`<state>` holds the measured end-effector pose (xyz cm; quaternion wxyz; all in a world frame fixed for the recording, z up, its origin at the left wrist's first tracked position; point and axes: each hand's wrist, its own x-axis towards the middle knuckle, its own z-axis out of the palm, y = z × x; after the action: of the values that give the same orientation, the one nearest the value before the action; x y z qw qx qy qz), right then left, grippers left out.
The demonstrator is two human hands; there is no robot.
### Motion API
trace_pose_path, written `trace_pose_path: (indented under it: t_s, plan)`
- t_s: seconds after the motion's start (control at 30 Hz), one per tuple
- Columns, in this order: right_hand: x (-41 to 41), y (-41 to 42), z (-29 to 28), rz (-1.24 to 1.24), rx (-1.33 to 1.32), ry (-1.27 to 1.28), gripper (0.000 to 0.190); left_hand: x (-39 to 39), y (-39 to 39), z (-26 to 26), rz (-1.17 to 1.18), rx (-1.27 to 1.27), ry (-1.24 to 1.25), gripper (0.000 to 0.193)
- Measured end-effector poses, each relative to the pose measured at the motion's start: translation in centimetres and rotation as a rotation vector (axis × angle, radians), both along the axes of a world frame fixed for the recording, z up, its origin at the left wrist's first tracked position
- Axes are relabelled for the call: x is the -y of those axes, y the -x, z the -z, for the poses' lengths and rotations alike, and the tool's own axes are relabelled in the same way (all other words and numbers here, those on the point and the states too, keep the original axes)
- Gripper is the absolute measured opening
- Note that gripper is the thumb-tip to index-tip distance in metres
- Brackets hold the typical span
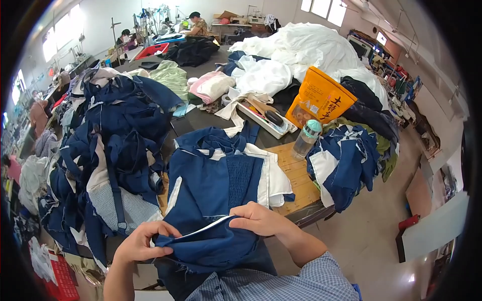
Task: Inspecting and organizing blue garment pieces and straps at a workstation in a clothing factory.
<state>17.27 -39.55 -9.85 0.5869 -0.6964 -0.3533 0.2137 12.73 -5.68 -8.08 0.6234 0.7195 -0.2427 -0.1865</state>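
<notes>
My left hand (150, 240) pinches one end of a folded edge on a navy fabric garment piece (214, 248). Farther right, my right hand (256, 220) grips the same edge between thumb and fingers. A white strip (205, 228) shows along the fold between them. Raw, frayed threads hang from the piece's lower edge, close to my body. Just beyond my hands lies a navy garment (203, 177) with a shirred panel (241, 180) and white lining (269, 177). Whether the held piece joins this garment I cannot tell.
A large heap of navy garments (113, 139) rises at left. On the right stand a clear bottle (307, 141) with a teal lid, an orange pouch (320, 96) and a navy cloth pile (346, 161). A tool tray (271, 126) lies behind. White fabric (308, 49) is heaped farther back.
</notes>
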Motion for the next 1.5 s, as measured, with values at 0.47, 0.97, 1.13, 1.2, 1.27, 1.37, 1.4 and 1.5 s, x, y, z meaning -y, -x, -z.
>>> trace_pose_path:
  t_s: [0.47, 0.97, 1.13, 1.2, 1.27, 1.37, 1.4, 1.5]
  plan:
    - [-0.9, -1.0, -1.8, -0.180, 0.060, 0.009, 0.038, -2.8, 0.0, -3.4, 0.044, -0.012, -0.223, 0.027]
    - [-1.8, -1.1, -2.4, -0.353, 0.074, -0.054, 0.022, -1.4, 3.2, -9.4, 0.002, 0.208, 0.346, 0.029]
    - [-2.6, -1.0, -0.3, -0.466, 0.021, -0.005, 0.022, -1.7, 5.6, -10.7, -0.145, 0.222, 0.438, 0.033]
    - [-2.8, -0.6, -0.4, -0.500, 0.019, 0.006, 0.023, -3.0, 5.6, -10.1, -0.220, 0.229, 0.391, 0.034]
    - [-2.8, -0.3, -0.5, -0.525, 0.016, 0.028, 0.025, -3.3, 5.0, -9.8, -0.314, 0.199, 0.359, 0.035]
    - [-1.3, -0.6, -2.2, -0.452, -0.038, -0.019, 0.025, -4.4, 4.1, -9.7, -0.463, 0.242, 0.238, 0.033]
    - [-0.7, -0.7, -2.4, -0.353, -0.010, -0.161, 0.026, -5.1, 4.3, -10.0, -0.533, 0.261, 0.154, 0.031]
    - [1.3, -1.6, -2.1, -0.119, -0.267, -0.268, 0.023, -5.5, 2.6, -10.7, -0.402, 0.427, -0.444, 0.015]
